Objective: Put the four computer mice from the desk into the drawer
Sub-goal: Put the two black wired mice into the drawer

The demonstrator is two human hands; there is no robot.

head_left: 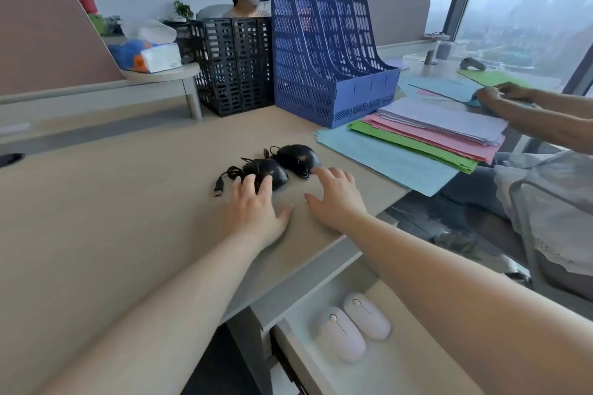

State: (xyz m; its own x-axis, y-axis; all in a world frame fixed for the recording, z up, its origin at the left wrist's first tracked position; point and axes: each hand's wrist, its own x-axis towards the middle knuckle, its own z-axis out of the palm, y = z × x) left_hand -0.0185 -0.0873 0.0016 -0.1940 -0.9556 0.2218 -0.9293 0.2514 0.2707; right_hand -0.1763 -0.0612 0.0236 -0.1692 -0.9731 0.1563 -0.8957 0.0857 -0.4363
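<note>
Two black wired mice lie side by side on the beige desk [128, 202]. The nearer black mouse [272, 171] has its coiled cable and USB plug [219, 186] to its left; my left hand [256, 208] rests flat with fingertips touching it. The farther black mouse [298, 155] sits just beyond my right hand [337, 199], whose spread fingers reach its near edge. Neither hand grips anything. Below the desk edge the drawer [401, 369] stands open, with two pale pink mice [341, 332] [367, 314] lying next to each other inside.
A stack of coloured paper sheets [417, 141] lies right of the mice. A blue file rack [327, 54] and a black one [234, 64] stand behind. Another person's hands [500, 94] work on paper at the far right; someone else sits behind the racks.
</note>
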